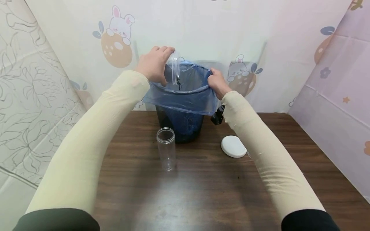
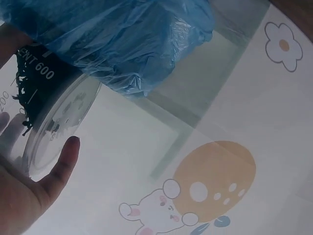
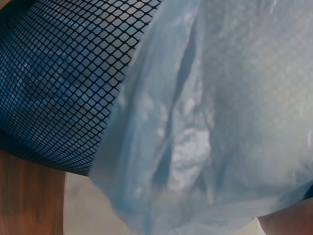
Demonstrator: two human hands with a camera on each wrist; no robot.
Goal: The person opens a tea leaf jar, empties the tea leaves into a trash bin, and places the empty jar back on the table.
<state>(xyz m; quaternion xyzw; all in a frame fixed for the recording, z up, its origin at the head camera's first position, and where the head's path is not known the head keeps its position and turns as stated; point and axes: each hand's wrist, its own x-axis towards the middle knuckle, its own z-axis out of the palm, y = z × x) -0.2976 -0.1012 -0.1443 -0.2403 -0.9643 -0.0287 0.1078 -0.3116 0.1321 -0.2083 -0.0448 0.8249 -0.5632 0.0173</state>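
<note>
My left hand grips a transparent plastic jar, tipped on its side with its mouth over the trash bin. Dark thin strands hang at the jar's mouth. In the left wrist view printed measuring marks show on the jar, and more dark strands are seen through its wall. The bin is black mesh, upright, lined with a blue plastic bag folded over its rim. My right hand holds the bin's right rim through the bag; in the right wrist view the bag largely hides it.
A second transparent jar stands upright and lidless in front of the bin. To the right a white round lid lies on the brown wooden table, partly behind my right forearm. A patterned curtain hangs close behind the bin.
</note>
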